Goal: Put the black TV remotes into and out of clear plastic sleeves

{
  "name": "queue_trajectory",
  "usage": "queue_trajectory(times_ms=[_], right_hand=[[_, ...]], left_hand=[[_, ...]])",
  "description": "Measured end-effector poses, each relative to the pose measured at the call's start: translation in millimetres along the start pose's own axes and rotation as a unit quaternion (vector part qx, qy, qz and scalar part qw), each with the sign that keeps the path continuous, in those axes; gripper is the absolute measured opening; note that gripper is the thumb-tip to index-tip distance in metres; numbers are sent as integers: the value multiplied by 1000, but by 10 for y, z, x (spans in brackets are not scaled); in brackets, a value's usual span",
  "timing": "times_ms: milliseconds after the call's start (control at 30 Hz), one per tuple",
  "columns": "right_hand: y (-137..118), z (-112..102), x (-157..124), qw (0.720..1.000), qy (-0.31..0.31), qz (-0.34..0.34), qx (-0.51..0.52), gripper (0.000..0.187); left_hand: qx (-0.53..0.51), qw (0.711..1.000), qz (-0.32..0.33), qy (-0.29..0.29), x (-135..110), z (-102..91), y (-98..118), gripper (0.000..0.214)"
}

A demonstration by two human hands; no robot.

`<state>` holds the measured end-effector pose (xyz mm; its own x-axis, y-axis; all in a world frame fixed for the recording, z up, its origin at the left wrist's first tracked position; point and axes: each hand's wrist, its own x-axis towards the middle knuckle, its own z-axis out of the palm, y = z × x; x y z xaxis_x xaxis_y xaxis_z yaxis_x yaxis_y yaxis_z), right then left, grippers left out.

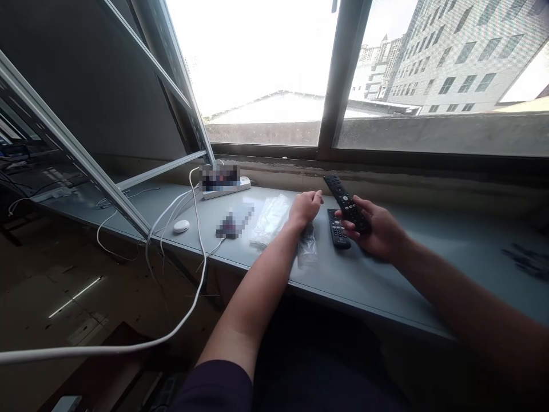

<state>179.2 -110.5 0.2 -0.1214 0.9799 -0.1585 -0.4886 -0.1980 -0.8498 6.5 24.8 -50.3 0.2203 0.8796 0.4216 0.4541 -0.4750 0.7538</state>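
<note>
A black remote control point(338, 194) is gripped in my right hand point(377, 229), tilted with its button side facing me. Partly behind those fingers, a second black remote control point(339, 237) lies on the grey tabletop point(412, 292). To its left, my left hand point(305, 208) hovers with the fingers curled closed; whatever is inside them, if anything, is hidden. Below and beside that hand are a stack of clear plastic bags point(271, 220) and a single crumpled plastic bag point(307, 249).
A white power strip point(227, 191) stands by the window, partly blurred out. A blurred device point(231, 226) and a round white object point(180, 226) lie at left. White cables point(201, 240) hang over the edge near a metal frame point(86, 151). Something dark point(527, 260) lies far right.
</note>
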Motion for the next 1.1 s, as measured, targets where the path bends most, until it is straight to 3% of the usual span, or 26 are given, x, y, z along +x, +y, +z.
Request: queue_trajectory(times_ms=[133, 367, 500, 633, 867, 1100], right_hand=[[-24, 72, -41, 998, -22, 30, 43, 36], [-36, 104, -73, 996, -23, 49, 76, 18], [-39, 89, -60, 994, 9, 71, 80, 16], [-39, 68, -39, 997, 14, 47, 58, 28], [-32, 37, -17, 998, -11, -13, 67, 31], [-69, 65, -12, 996, 43, 17, 70, 15]], left_hand=[[0, 1000, -3, 0, -3, -2, 7, 50], [3, 1000, -2, 0, 1, 2, -10, 50], [6, 1000, -1, -3, 0, 0, -11, 51], [9, 1000, -1, -4, -12, -11, 17, 50], [29, 999, -12, -8, -19, -28, 48, 50], [44, 999, -18, -16, -15, -34, 59, 50]])
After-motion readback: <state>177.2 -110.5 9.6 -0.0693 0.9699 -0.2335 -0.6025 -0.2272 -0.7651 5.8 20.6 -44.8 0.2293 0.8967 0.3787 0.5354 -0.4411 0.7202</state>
